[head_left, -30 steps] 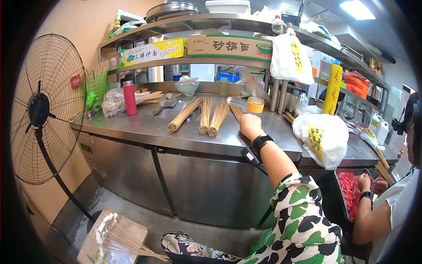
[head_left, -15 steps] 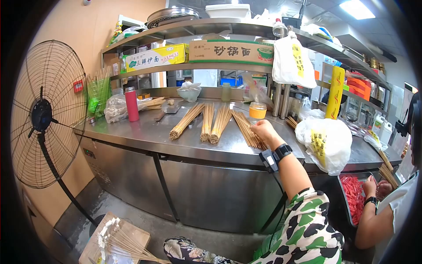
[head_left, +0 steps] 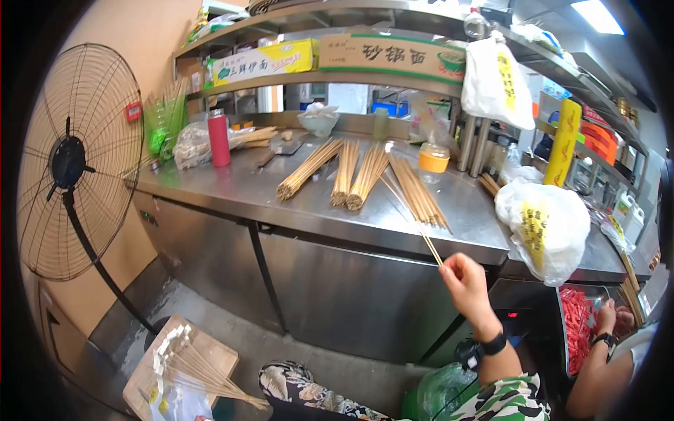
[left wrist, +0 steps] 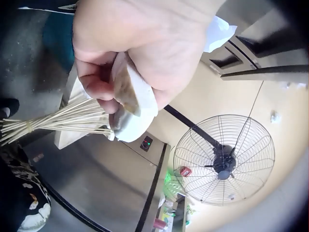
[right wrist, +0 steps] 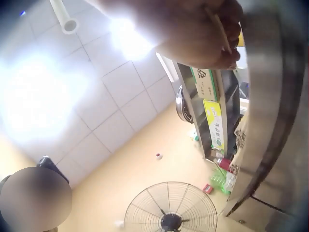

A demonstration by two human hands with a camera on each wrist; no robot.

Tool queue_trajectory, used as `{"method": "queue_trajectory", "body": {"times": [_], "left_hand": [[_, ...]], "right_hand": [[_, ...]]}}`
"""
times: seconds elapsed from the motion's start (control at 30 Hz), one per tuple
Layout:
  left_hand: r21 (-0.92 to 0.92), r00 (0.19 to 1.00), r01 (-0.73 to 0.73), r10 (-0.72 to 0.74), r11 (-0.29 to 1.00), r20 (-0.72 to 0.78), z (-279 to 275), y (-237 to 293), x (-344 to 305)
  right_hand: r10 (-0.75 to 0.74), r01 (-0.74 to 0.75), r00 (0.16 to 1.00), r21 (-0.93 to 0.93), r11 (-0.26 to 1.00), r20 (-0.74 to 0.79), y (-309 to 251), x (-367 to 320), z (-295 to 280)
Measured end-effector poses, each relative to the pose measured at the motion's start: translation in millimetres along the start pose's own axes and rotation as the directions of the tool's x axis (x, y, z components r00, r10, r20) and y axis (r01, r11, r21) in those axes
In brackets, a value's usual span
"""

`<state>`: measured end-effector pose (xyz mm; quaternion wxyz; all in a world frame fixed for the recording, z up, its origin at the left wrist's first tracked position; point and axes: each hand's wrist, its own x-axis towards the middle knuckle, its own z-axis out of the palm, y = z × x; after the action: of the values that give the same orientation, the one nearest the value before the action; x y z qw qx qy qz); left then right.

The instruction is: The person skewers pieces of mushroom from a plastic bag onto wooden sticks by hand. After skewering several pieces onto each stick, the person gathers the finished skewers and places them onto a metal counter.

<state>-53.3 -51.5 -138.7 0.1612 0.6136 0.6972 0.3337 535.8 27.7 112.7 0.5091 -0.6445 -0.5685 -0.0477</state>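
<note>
My right hand (head_left: 469, 291) pinches a couple of thin wooden skewers (head_left: 430, 245) in front of the steel counter's edge; in the right wrist view, a stick (right wrist: 220, 33) crosses the fingers of that hand (right wrist: 188, 34). Loose skewers (head_left: 421, 196) lie fanned on the counter, beside several bundles (head_left: 368, 179). In the left wrist view my left hand (left wrist: 145, 43) grips a white piece with a brownish face (left wrist: 128, 92). Below, skewers with white pieces on their ends (head_left: 172, 347) rest on a wooden board (head_left: 219, 358).
An orange-banded jar (head_left: 434, 160) and a pink bottle (head_left: 219, 140) stand on the counter (head_left: 302, 217). A full white bag (head_left: 544, 228) sits at its right part. A large fan (head_left: 68, 161) stands left. At right, another person's hands (head_left: 609, 319) are beside a tray of red pieces (head_left: 577, 330).
My right hand has drawn back from the loose skewers toward me and down, bringing a couple of them along. The head view has shifted slightly.
</note>
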Motion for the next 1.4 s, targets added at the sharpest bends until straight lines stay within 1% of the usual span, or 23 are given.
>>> {"method": "queue_trajectory", "body": {"times": [0.07, 0.1, 0.13, 0.17, 0.2, 0.23, 0.27, 0.33, 0.37, 0.47, 0.5, 0.53, 0.6, 0.7, 0.8, 0.83, 0.93, 0.97, 1.03, 1.17, 1.3, 1.33, 1.4], "left_hand": [[-0.034, 0.994, 0.058, -0.054, 0.998, 0.099, 10, -9, 0], [0.027, 0.998, -0.015, 0.013, 1.0, 0.059, -5, 43, 0], [0.125, 0.993, -0.1, 0.091, 0.987, 0.074, -8, 57, 3], [-0.095, 0.983, 0.078, -0.061, 0.992, 0.172, -8, 71, 5], [-0.418, 0.966, 0.203, -0.112, 0.886, 0.231, 3, 77, 15], [-0.72, 0.943, 0.326, -0.163, 0.612, 0.289, 14, 83, 24], [-0.871, 0.914, 0.396, -0.212, 0.291, 0.345, 26, 88, 33], [-0.843, 0.886, 0.457, -0.065, 0.284, 0.459, 21, 130, 37], [-0.836, 0.871, 0.471, 0.004, 0.28, 0.492, 19, 146, 39], [-0.826, 0.857, 0.451, 0.096, 0.339, 0.507, 18, 176, 41], [-0.829, 0.871, 0.403, 0.115, 0.388, 0.477, 21, 179, 41], [-0.815, 0.874, 0.428, 0.052, 0.39, 0.484, 19, 192, 39], [-0.736, 0.93, 0.265, 0.035, 0.623, 0.365, 32, 188, 38], [-0.628, 0.923, 0.27, -0.011, 0.73, 0.384, 41, 193, 36], [-0.535, 0.927, 0.233, -0.02, 0.812, 0.375, 50, 201, 39], [-0.525, 0.927, 0.227, -0.015, 0.82, 0.376, 54, 204, 40], [-0.518, 0.925, 0.21, 0.003, 0.829, 0.379, 68, 221, 42], [-0.526, 0.921, 0.215, 0.008, 0.823, 0.389, 71, 230, 42], [-0.493, 0.901, 0.215, 0.023, 0.843, 0.434, 77, 240, 43], [-0.419, 0.904, 0.193, 0.005, 0.887, 0.428, 88, 252, 51], [-0.511, 0.917, 0.253, -0.035, 0.821, 0.398, 99, 244, 56], [-0.591, 0.909, 0.291, -0.026, 0.753, 0.415, 100, 246, 57], [-0.592, 0.862, 0.372, -0.029, 0.715, 0.506, 103, 241, 60]], "right_hand": [[0.168, -0.177, 0.984, 0.276, 0.945, 0.057, -3, -30, 19], [0.145, -0.173, 0.982, 0.288, 0.942, 0.118, -2, -44, 30], [0.119, -0.171, 0.976, 0.3, 0.938, 0.182, -3, -59, 43], [0.079, -0.181, 0.948, 0.319, 0.93, 0.308, -5, -73, 58], [0.025, -0.191, 0.897, 0.336, 0.922, 0.44, -8, -88, 75], [-0.053, -0.169, 0.852, 0.369, 0.914, 0.521, -11, -104, 95], [-0.142, -0.15, 0.785, 0.407, 0.901, 0.603, -13, -119, 114], [-0.302, -0.194, 0.587, 0.492, 0.849, 0.751, -20, -144, 143], [-0.4, -0.168, 0.475, 0.527, 0.833, 0.784, -22, -152, 154], [-0.457, -0.395, 0.109, 0.46, 0.795, 0.883, -22, -165, 170], [-0.475, -0.37, 0.025, 0.449, 0.813, 0.88, -19, -165, 173], [-0.516, -0.399, -0.025, 0.465, 0.79, 0.856, -16, -168, 176], [-0.579, -0.451, -0.085, 0.487, 0.748, 0.811, -7, -170, 180], [-0.581, -0.528, -0.228, 0.402, 0.748, 0.781, 9, -173, 188], [-0.542, -0.659, -0.261, 0.262, 0.705, 0.799, 12, -170, 197], [-0.564, -0.717, -0.213, 0.264, 0.645, 0.798, 10, -167, 200], [-0.575, -0.732, -0.166, 0.29, 0.616, 0.801, 0, -148, 205], [-0.551, -0.793, -0.199, 0.198, 0.577, 0.81, -5, -141, 204], [-0.554, -0.837, -0.199, 0.153, 0.525, 0.808, -2, -137, 208], [-0.576, -0.864, -0.191, 0.142, 0.483, 0.795, 14, -131, 216], [-0.54, -0.842, -0.205, 0.134, 0.522, 0.816, 27, -130, 219], [-0.536, -0.841, -0.206, 0.132, 0.524, 0.819, 28, -128, 218], [-0.531, -0.842, -0.199, 0.133, 0.522, 0.824, 29, -126, 216]]}}
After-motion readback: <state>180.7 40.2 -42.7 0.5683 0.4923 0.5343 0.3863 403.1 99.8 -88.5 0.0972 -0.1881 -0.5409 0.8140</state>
